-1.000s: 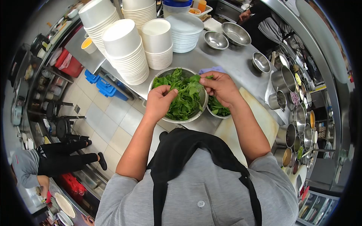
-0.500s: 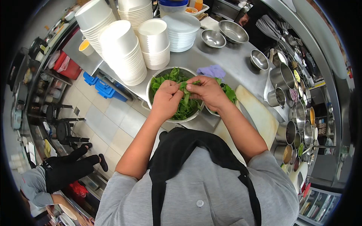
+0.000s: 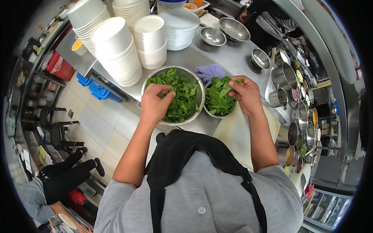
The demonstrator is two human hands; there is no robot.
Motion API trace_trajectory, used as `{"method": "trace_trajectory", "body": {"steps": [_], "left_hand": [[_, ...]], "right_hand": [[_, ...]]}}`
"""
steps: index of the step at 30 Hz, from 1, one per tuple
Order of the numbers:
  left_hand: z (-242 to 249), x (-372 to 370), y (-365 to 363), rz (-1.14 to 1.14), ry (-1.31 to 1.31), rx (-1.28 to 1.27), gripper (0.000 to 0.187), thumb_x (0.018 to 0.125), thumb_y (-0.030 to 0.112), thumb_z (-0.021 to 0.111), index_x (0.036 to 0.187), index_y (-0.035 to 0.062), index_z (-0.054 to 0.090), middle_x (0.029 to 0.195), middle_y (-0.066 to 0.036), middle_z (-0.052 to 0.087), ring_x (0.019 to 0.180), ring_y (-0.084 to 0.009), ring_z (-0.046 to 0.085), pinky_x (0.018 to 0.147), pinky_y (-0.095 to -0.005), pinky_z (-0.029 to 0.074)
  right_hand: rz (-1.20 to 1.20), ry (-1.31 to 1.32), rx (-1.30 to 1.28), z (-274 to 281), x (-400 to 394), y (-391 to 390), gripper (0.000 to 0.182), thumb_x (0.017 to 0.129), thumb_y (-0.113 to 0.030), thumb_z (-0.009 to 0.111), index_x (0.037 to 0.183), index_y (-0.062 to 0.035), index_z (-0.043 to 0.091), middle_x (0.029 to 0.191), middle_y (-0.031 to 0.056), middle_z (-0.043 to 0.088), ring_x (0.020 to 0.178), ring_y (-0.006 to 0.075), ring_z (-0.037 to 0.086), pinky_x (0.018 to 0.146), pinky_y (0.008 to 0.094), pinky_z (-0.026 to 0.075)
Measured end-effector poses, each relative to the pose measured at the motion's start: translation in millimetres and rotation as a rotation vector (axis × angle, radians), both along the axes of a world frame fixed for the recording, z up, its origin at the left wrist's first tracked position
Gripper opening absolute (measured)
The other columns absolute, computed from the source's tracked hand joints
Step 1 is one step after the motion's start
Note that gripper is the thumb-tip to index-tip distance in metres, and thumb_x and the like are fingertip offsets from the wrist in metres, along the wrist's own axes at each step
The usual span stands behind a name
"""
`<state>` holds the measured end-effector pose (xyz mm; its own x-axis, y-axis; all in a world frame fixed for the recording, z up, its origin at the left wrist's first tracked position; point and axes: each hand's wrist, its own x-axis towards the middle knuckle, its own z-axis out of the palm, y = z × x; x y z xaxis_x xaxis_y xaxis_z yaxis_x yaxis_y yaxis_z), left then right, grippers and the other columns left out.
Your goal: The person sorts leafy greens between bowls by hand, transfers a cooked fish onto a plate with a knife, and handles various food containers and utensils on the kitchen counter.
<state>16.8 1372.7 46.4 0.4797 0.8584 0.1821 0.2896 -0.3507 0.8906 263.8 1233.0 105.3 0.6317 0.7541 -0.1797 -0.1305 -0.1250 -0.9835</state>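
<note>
A metal colander (image 3: 200, 95) full of leafy greens (image 3: 179, 93) stands on the counter before me. My left hand (image 3: 154, 104) is over its left side, thumb and fingers apart, with nothing visible in the grasp. To the right of the colander is a smaller metal bowl (image 3: 215, 115) heaped with green leaves (image 3: 219, 99). Above that bowl's right rim, my right hand (image 3: 247, 96) pinches a leaf (image 3: 239, 80) between thumb and fingers. A purple cloth (image 3: 210, 72) lies behind the two vessels.
Stacked white tubs (image 3: 116, 50) and pale lids (image 3: 179, 29) rise at the back left. Steel bowls (image 3: 213, 37) sit farther back. A cutting board (image 3: 241, 136) lies at front right, near several pots (image 3: 283, 77). Another person (image 3: 58, 182) is at the lower left.
My hands were together over the colander on a green sprig. They have parted: the right moved over to the smaller bowl with a leaf, the left moved left and opened.
</note>
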Motion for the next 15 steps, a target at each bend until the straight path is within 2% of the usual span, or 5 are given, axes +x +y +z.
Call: {"method": "trace_trajectory", "body": {"steps": [2, 6, 9, 13, 15], "left_hand": [[-8, -1, 3, 0.035, -0.021, -0.023, 0.022, 0.076, 0.013, 0.075, 0.096, 0.0032, 0.072, 0.085, -0.008, 0.061, 0.076, -0.0191, 0.060, 0.064, -0.0311, 0.048], [-3, -4, 7, 0.061, 0.088, 0.014, 0.022, 0.078, 0.016, 0.073, 0.097, 0.0049, 0.072, 0.088, -0.009, 0.061, 0.077, -0.0217, 0.060, 0.068, -0.0335, 0.048], [1, -8, 9, 0.061, 0.201, 0.079, 0.023, 0.078, 0.017, 0.072, 0.099, 0.0056, 0.071, 0.089, -0.010, 0.060, 0.080, -0.0257, 0.060, 0.071, -0.0366, 0.049], [-8, -20, 10, 0.102, 0.243, 0.194, 0.025, 0.077, 0.018, 0.072, 0.100, 0.0065, 0.070, 0.087, -0.013, 0.059, 0.081, -0.0323, 0.060, 0.071, -0.0406, 0.049], [-20, -29, 14, 0.120, 0.303, 0.200, 0.025, 0.077, 0.018, 0.072, 0.099, 0.0069, 0.070, 0.087, -0.014, 0.059, 0.080, -0.0329, 0.060, 0.071, -0.0410, 0.049]], "right_hand": [[0.038, -0.147, -0.111, -32, 17, -11, 0.018, 0.083, -0.004, 0.071, 0.100, 0.0004, 0.067, 0.078, 0.0003, 0.065, 0.068, 0.0058, 0.059, 0.061, 0.0204, 0.050], [0.206, -0.978, -0.572, -89, 31, -24, 0.020, 0.071, -0.016, 0.077, 0.090, -0.0119, 0.074, 0.081, 0.0056, 0.066, 0.071, 0.0240, 0.062, 0.066, 0.0359, 0.051], [0.226, -1.384, -0.570, -128, 33, -29, 0.022, 0.064, -0.019, 0.076, 0.086, -0.0160, 0.076, 0.091, 0.0092, 0.065, 0.087, 0.0317, 0.060, 0.075, 0.0434, 0.049], [0.150, -1.280, -0.539, -93, 22, -26, 0.026, 0.062, -0.019, 0.077, 0.087, -0.0124, 0.073, 0.093, 0.0106, 0.064, 0.092, 0.0306, 0.059, 0.078, 0.0410, 0.049], [0.134, -0.921, -0.494, -84, 31, -25, 0.029, 0.061, -0.019, 0.080, 0.086, -0.0099, 0.068, 0.086, 0.0113, 0.063, 0.084, 0.0296, 0.061, 0.073, 0.0393, 0.049]]}}
